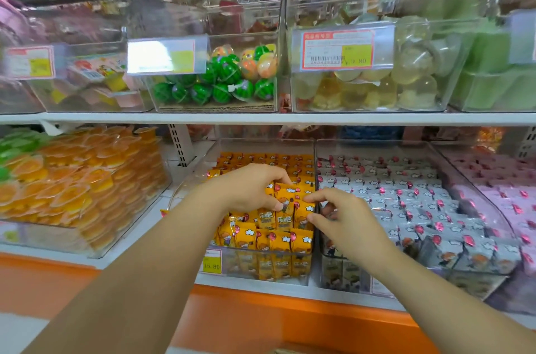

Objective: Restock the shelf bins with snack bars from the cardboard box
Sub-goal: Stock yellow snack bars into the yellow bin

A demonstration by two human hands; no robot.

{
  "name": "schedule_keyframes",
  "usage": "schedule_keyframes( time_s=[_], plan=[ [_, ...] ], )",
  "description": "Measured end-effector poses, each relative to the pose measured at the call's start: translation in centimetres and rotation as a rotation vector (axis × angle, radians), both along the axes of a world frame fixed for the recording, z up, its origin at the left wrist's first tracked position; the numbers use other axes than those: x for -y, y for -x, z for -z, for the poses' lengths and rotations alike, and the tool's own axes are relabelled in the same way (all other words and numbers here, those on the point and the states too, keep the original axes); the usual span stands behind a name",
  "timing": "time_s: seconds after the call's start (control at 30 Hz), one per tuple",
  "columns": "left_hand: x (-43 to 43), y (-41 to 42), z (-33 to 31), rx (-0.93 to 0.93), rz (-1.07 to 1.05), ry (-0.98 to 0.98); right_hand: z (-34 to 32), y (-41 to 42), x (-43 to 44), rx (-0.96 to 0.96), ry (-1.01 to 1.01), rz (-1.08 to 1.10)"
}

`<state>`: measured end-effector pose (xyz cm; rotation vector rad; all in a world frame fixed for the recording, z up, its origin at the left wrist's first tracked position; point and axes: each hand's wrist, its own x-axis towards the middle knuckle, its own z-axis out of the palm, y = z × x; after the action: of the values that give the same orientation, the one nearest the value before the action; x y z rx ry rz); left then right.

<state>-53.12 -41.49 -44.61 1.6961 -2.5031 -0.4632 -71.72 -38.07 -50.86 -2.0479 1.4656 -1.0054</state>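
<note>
A clear shelf bin (pixel 261 269) on the lower shelf holds rows of yellow snack bars (pixel 269 239). My left hand (pixel 249 187) reaches into the bin, its fingers curled round a small bunch of upright yellow bars (pixel 285 197). My right hand (pixel 339 214) meets it from the right, thumb and fingers pinching the right side of the same bunch at the bin's right wall. The cardboard box is out of view.
To the right stands a bin of grey-wrapped bars (pixel 420 208), then pink ones (pixel 510 202). Orange jelly cups (pixel 78 179) fill the bin at left. The upper shelf (pixel 261 118) carries bins of watermelon candies (pixel 220 81) and clear jellies (pixel 377 84). An orange shelf base (pixel 261 321) runs below.
</note>
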Motion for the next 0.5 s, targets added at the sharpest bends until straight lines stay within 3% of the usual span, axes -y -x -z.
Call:
schedule_keyframes(
  time_s=[0.33,0.5],
  plan=[
    [0.6,-0.1,1.3,-0.116,-0.050,0.025,-0.4,-0.4,0.5,-0.011,0.015,0.028],
    [0.3,-0.9,0.4,-0.039,-0.016,-0.015,-0.2,0.0,-0.3,-0.089,0.054,-0.023]
  ],
)
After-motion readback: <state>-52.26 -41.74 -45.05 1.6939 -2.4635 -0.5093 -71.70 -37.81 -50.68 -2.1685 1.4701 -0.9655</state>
